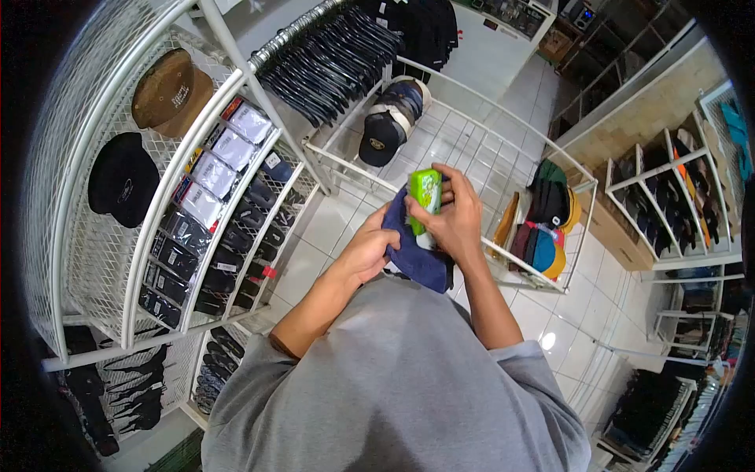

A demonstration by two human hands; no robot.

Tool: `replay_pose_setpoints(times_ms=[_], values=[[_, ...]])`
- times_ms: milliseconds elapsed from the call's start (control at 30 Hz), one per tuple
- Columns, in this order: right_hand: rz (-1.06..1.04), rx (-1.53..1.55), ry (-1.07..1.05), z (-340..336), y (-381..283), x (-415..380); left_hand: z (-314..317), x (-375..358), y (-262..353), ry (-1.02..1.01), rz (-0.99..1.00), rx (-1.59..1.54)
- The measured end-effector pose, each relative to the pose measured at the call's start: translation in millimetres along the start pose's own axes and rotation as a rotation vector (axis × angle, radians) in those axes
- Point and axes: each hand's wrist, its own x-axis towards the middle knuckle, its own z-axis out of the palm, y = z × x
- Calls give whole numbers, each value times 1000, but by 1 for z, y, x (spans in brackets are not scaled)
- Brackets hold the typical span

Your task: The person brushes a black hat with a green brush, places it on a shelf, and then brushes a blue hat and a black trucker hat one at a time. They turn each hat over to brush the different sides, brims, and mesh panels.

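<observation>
A navy blue cap [418,261] is held in front of my chest; part of it is behind my hands. My left hand [368,250] is closed on the cap's left edge, with the thumb pressed on the fabric. Against the cap's upper part, my right hand [456,208] grips a small bright green and white packet [425,193] between thumb and fingers. The packet stands roughly upright, and its printing is too small to read.
A white wire rack [316,153] ahead bears a row of caps [385,130] and a stack of coloured caps [543,236]. Packaged goods [197,200] and two caps hang on the left shelving. Black hangers [330,63] line a rail. Cubbies [668,185] stand right.
</observation>
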Motion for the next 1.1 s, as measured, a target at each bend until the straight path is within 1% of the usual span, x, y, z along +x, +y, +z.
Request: replay_pose_setpoints(times_ms=[33,100,133,167,233,267,300,367,400,433,500,567,633,667,700,767,800,833,867,900,967,1000,1033,1100], values=[[-37,-57,28,1,6,2,-2,0,-2,4,-13,-3],[-18,-212,172,-7,21,9,-4,4,-1,-32,1,-95],[-140,-378,269,-11,26,10,-3,1,0,36,-12,-86],[-131,-379,259,-12,28,5,-4,-2,-2,44,-21,-92],[-10,-199,193,-20,10,4,-4,0,0,106,20,-96],[28,-63,124,-16,-3,-1,-4,0,-2,105,19,-104],[0,-13,34,-9,-8,-5,-3,0,-4,106,14,-104],[-77,-16,-49,4,0,-6,-2,1,-8,77,51,23],[-115,-76,29,5,10,-1,1,-1,-3,49,37,22],[-5,-102,42,4,23,5,4,0,-1,47,40,23],[-92,-408,214,-1,37,12,7,1,0,66,36,-96],[-113,-392,236,-4,38,12,0,3,-6,95,55,-84],[86,-61,23,-9,-4,0,-9,5,-12,80,46,-24],[45,-45,-47,-7,-10,-4,-8,5,-13,79,41,-23],[47,-45,-40,-5,0,-1,-3,4,-8,69,59,-22],[109,-164,40,-1,32,11,2,5,-1,54,75,-16],[127,-213,101,-8,34,16,3,5,1,58,61,-88],[97,-297,183,-14,35,18,4,8,5,62,56,-159],[127,-184,206,-23,34,19,-13,15,-3,64,105,-130],[158,-71,227,-32,34,20,-21,17,0,68,110,-132],[254,351,136,-45,51,26,-36,20,9,171,130,-95],[259,482,148,-55,48,25,-45,22,13,153,172,-134],[236,564,116,-64,60,26,-43,19,21,150,178,-133],[243,852,40,-78,72,18,-38,8,36,286,259,-200]])
